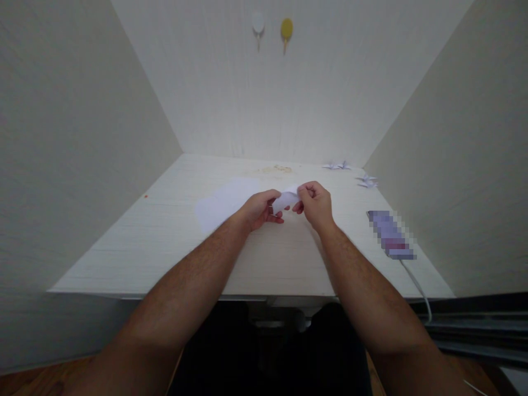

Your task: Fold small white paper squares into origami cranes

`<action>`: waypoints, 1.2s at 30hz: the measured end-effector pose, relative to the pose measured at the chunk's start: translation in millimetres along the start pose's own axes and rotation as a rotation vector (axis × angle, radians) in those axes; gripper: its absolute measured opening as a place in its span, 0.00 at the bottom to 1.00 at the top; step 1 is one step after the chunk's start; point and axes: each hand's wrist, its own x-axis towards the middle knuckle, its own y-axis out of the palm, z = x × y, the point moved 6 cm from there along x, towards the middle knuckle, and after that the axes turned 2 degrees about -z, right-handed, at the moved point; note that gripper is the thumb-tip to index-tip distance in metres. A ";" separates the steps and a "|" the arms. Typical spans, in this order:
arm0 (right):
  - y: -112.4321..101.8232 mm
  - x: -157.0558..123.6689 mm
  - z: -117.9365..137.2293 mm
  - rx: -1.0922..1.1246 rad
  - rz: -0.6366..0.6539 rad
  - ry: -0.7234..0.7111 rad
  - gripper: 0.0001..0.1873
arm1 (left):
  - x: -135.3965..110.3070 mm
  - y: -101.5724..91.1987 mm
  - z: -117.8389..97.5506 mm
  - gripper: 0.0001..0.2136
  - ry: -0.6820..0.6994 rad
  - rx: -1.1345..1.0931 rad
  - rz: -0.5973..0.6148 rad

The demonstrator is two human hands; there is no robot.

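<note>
Between my two hands, a small folded piece of white paper (284, 201) is held just above the desk. My left hand (260, 210) grips its left end, thumb on top and fingers beneath. At the paper's right end, the thumb and fingers of my right hand (315, 202) pinch the upper corner. Several flat white sheets (220, 202) lie on the desk to the left, partly behind my left hand. Folded paper cranes rest near the back right corner, a pair (337, 165) by the wall and more (367, 181) a little closer.
A phone (390, 234), blurred out, lies at the right of the white desk (165, 236), and its white cable (416, 281) drops over the front edge. Walls enclose the back and both sides. A white hook (258, 23) and a yellow hook (286, 28) are on the back wall.
</note>
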 end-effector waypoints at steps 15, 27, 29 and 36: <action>-4.9 -5.1 7.9 -0.385 -0.043 -0.342 0.07 | 0.4 -1.0 -7.6 0.23 0.185 0.059 -0.060; 6.3 -5.3 2.7 -0.333 0.268 -0.355 0.20 | 6.3 -19.6 -15.1 0.03 0.296 0.169 -0.297; 7.3 -6.1 4.6 -0.335 0.295 -0.385 0.18 | 7.2 -21.2 -14.3 0.04 0.307 0.193 -0.317; 6.7 -4.9 5.6 -0.183 0.358 -0.308 0.08 | 4.8 -19.4 -13.3 0.09 0.290 0.107 -0.283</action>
